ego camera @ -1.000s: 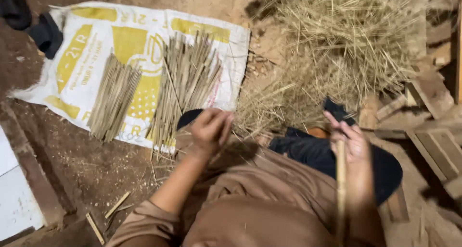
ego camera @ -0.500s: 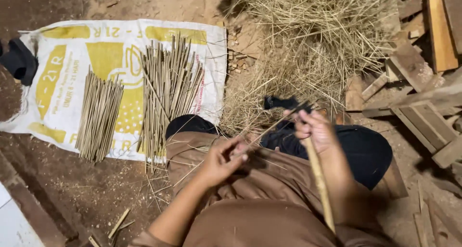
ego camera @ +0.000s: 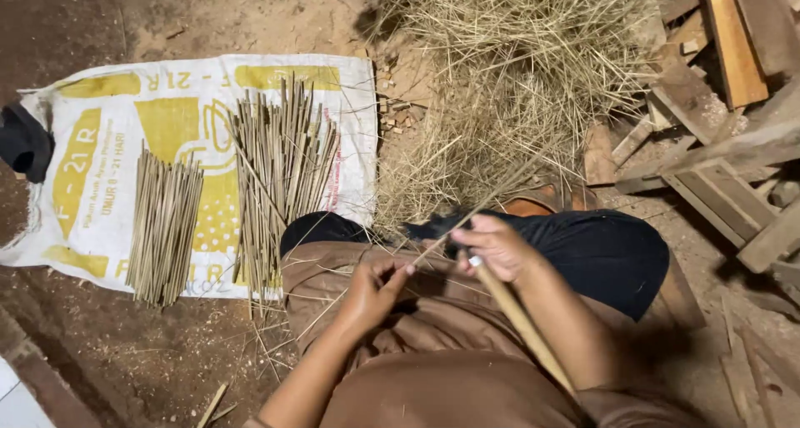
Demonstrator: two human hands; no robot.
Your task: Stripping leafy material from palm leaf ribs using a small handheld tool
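Packed brown dirt floor (ego camera: 150, 345) lies under me, with a white and yellow woven plastic sack (ego camera: 100, 145) spread flat on it to my left. On the sack rest two bundles of thin, straight, greenish-tan split sticks: the shorter bundle (ego camera: 165, 226) nearer the sack's middle, and the longer, looser bundle (ego camera: 279, 174) just beside my knee. Ahead is a big heap of pale dry straw-like shavings (ego camera: 517, 86), and to my right a jumble of rough wooden planks and offcuts (ego camera: 717, 153). I sit with my brown trousers (ego camera: 417, 370) and a dark cloth (ego camera: 600, 249) over my lap. My right hand (ego camera: 496, 246) is closed around a long pale wooden handle (ego camera: 521, 320) that runs back along my forearm; the dark blade at its front (ego camera: 429, 228) looks like a knife, though I cannot tell its edge clearly. My left hand (ego camera: 375, 290) is curled narrow, pinching one thin pale sliver of stick (ego camera: 442, 238) that crosses from my lap up toward the blade. To do this well, I judge I should keep the sliver pressed firmly against the blade, my left fingers behind the edge, and draw evenly so the strip stays uniform.
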